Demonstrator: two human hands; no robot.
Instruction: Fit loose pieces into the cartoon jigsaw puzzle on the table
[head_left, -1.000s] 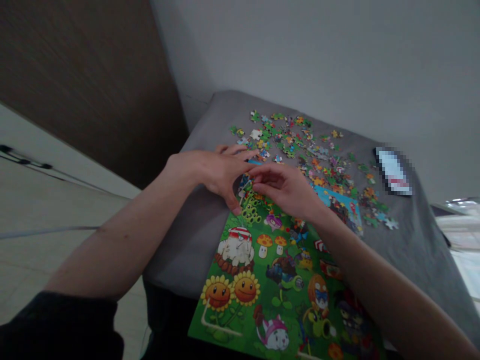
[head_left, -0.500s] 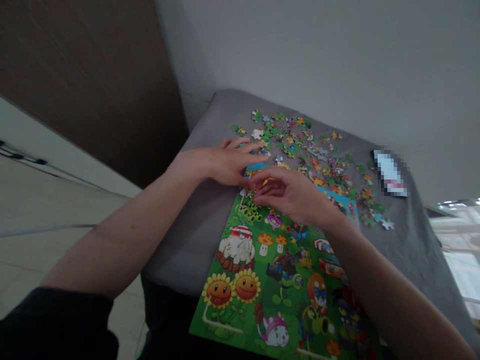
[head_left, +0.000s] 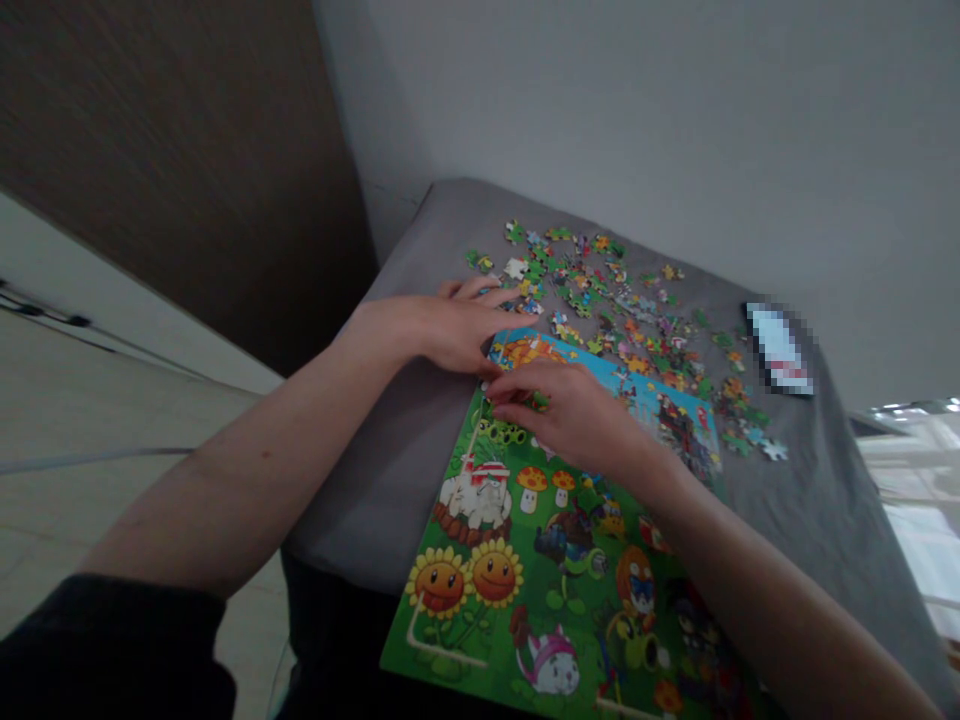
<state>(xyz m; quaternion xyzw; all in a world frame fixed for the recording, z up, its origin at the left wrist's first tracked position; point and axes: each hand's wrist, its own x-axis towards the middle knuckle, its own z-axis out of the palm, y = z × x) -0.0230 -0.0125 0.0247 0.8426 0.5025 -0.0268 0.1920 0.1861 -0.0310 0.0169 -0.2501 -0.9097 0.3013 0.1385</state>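
Observation:
A colourful cartoon puzzle board [head_left: 525, 560] with sunflowers and mushrooms lies on a grey-covered table [head_left: 390, 470], its near end hanging over the table's front edge. My left hand [head_left: 450, 325] lies flat with fingers stretched out at the board's far left corner. My right hand [head_left: 570, 405] rests palm down on the board's upper part, fingers curled and pressed onto the picture; whether a piece is under them is hidden. Several loose puzzle pieces [head_left: 600, 290] are scattered beyond both hands.
A blurred-out white and dark object [head_left: 780, 345] lies at the table's far right. A grey wall stands behind the table and a dark wooden panel [head_left: 172, 150] to the left. Pale floor [head_left: 82, 430] shows at the left, below the table edge.
My right hand has slid down and nearer on the board, uncovering the orange and blue top strip. My left hand has flattened at the board's corner. The view shifted slightly.

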